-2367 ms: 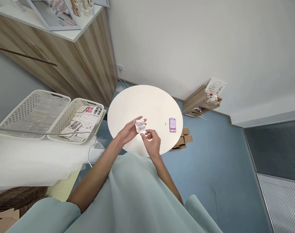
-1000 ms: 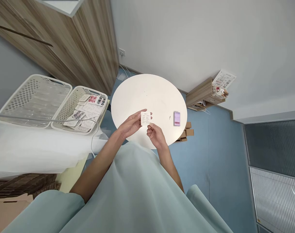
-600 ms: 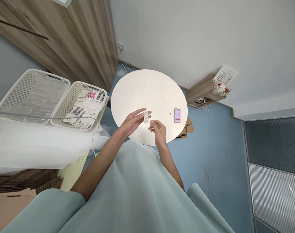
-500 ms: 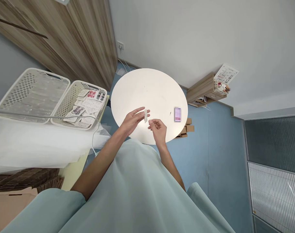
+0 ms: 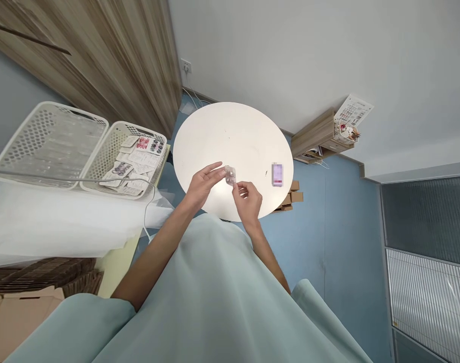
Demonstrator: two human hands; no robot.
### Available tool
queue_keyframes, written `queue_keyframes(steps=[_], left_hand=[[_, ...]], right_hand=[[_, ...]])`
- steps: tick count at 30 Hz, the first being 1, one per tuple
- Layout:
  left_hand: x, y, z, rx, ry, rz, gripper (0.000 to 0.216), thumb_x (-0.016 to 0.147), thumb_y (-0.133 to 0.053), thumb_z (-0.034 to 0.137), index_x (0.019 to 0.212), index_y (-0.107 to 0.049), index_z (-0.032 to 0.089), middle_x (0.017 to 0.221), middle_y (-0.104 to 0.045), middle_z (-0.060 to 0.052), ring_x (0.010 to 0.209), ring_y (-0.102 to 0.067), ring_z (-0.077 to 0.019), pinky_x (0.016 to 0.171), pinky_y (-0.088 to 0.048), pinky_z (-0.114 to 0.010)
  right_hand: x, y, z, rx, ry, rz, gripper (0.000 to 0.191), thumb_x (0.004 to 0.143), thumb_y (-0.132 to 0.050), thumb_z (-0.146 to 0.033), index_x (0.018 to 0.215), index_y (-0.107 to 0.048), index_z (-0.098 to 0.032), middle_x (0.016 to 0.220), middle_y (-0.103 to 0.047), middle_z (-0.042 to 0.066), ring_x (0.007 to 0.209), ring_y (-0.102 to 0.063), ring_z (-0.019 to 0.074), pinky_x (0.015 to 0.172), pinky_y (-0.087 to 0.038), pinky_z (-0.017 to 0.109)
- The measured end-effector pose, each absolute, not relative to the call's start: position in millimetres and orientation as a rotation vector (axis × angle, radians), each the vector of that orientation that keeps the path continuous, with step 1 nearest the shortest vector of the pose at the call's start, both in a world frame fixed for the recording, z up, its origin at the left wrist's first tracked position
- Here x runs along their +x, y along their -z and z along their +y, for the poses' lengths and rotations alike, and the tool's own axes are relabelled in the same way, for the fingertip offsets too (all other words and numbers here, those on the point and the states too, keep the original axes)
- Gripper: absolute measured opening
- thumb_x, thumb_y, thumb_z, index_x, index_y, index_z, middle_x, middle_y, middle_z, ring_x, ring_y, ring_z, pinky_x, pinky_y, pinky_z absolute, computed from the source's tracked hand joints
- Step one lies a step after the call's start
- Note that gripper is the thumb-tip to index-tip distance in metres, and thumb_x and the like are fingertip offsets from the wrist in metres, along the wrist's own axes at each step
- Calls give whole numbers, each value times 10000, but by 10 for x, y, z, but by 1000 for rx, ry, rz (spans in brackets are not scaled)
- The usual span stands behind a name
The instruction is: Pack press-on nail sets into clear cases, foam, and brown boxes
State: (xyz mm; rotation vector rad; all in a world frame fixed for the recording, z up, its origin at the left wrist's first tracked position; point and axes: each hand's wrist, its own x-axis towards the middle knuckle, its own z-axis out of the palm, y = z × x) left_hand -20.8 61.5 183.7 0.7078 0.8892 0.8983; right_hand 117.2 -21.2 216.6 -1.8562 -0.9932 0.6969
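Observation:
A small blister pack (image 5: 230, 175), with shiny, pinkish-grey pockets facing up, is held above the round white table. My left hand (image 5: 203, 185) grips its left edge between thumb and fingers. At the lower right corner, my right hand (image 5: 248, 202) pinches it between thumb and forefinger, the other fingers curled in. What the pockets contain is too small to tell. To the right of my hands a phone (image 5: 277, 174), blurred out, lies on the round table (image 5: 225, 126).
To the left, one white basket (image 5: 122, 131) contains printed cards and blister packs (image 5: 142, 159). Another basket (image 5: 25, 133) beside it is filled with clear plastic pieces. A grey cable (image 5: 63, 178) crosses in front of both. Cardboard boxes (image 5: 296, 195) stand behind the table's right edge.
The blister pack has turned from nearly edge-on to showing its pocketed face. My right hand has closed onto its corner. The left hand's fingers have shifted to its left edge.

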Motion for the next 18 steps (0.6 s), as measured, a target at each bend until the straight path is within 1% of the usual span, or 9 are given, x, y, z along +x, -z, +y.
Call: queue_keyframes(steps=[2,5,8,10,14,18], left_hand=[[-231,-1833,626,722,-915,915,815,720,-992,559,1382,-721,168,1304,-797,-182,1333,-689,-356,1209,-472,-522],[-255,-1843,634,754,-906,939,786,715,-998,516,1369,-729,173,1202,-815,-147,1239,-722,-330,1171,-500,-501],[-260,-1854,630,788,-887,950,727,728,-988,492,1336,-746,175,1076,-805,-106,1117,-741,-300,1107,-537,-481],[-255,-1857,626,799,-882,950,702,732,-984,486,1317,-753,175,1031,-790,-89,1060,-738,-283,1082,-546,-476],[-232,-1862,627,816,-882,959,675,743,-976,496,1297,-757,179,1039,-780,-91,1049,-730,-279,1078,-543,-475],[-186,-1871,609,869,-899,992,642,757,-960,511,1270,-757,182,1131,-776,-122,1144,-718,-312,1059,-553,-459]], right_hand=[[1270,-2147,-185,-1803,-810,-887,286,916,-733,-534,897,-705,-250,881,-737,18,763,-687,182,736,-550,324],[1407,-2109,-154,-1693,-998,-758,347,876,-774,-567,873,-703,-227,825,-714,10,718,-710,171,673,-524,299],[1482,-2063,-152,-1650,-1043,-710,364,845,-805,-569,852,-705,-218,813,-705,7,704,-712,163,658,-509,288],[1498,-2036,-163,-1635,-1055,-702,368,842,-811,-571,855,-712,-216,809,-702,6,703,-711,160,655,-505,283],[1497,-2018,-179,-1640,-1039,-708,369,852,-803,-579,862,-710,-221,809,-701,6,707,-714,162,661,-515,285],[1463,-2034,-180,-1680,-948,-741,344,872,-783,-563,883,-701,-229,825,-709,4,709,-714,167,675,-526,295]])
